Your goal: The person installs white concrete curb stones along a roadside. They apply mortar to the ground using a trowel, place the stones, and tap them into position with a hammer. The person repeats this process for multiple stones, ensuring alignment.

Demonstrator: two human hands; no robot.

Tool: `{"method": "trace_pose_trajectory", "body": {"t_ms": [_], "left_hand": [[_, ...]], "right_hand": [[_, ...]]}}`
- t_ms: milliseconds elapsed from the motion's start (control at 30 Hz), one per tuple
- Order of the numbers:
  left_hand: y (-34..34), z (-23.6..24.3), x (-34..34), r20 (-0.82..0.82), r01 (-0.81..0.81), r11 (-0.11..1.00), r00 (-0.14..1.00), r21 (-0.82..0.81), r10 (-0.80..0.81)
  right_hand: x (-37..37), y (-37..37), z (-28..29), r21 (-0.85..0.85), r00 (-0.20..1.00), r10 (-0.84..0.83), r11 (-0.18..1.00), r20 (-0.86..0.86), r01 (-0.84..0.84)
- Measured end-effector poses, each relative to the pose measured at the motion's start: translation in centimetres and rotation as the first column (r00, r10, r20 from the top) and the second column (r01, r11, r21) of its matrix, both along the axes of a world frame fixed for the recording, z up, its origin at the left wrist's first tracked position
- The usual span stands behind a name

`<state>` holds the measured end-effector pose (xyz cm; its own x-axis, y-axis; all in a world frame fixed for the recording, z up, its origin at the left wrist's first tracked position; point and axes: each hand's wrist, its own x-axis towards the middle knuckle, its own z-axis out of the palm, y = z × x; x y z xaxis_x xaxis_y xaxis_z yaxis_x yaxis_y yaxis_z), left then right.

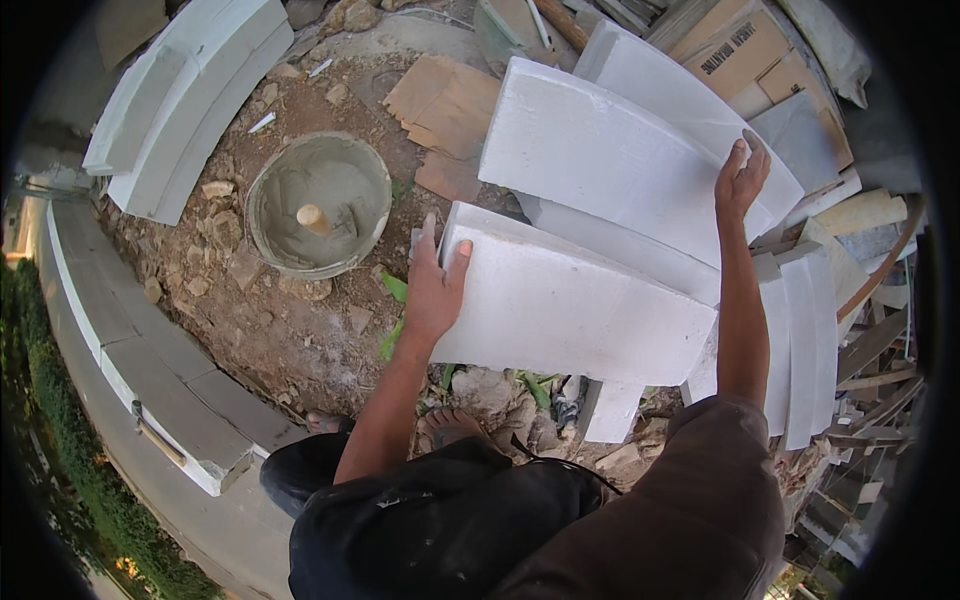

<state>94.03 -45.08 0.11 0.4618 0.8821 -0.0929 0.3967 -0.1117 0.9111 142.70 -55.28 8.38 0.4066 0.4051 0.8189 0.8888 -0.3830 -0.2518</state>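
Observation:
My left hand (437, 290) is at the left end of the nearest white block (575, 295), its thumb on the broad face and its fingers along the end edge. My right hand (742, 180) is farther off, by the right end of another white block (610, 165); its fingers are apart and bent a little, and nothing shows in its grasp. Whether its fingertips touch that block I cannot tell. A third white slab (655, 85) lies partly hidden behind. To the left of my left hand stands a round bucket (258, 245) of wet grey mortar, a wooden handle (313, 219) sticking out of it.
Curved white blocks (190, 90) are stacked at the far left. A low curved wall (150, 370) runs along the left, a hammer (158, 435) on its outer side. Cardboard (440, 105), stones and rubble cover the ground. More blocks (805, 340) and scrap wood lie at right.

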Motion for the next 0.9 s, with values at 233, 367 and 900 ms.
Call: {"method": "trace_pose_trajectory", "body": {"t_ms": [233,367,900], "left_hand": [[-2.1,-2.5,-4.1,0.146,0.039,0.912,0.989,-0.409,0.024],[-3.4,-2.7,-4.8,0.278,0.107,0.823,0.958,-0.558,0.064],[-1.3,-0.8,-5.6,0.324,0.157,0.793,0.944,-0.588,0.054]], "right_hand": [[-2.6,-32.1,-13.8,-0.478,0.574,-0.779,0.617,-0.254,0.626],[-4.5,-39.7,-18.0,-0.463,0.104,-0.503,0.846,-0.858,0.266],[-8.7,-36.7,-15.6,-0.550,0.021,-0.553,0.830,-0.833,0.093]]}}
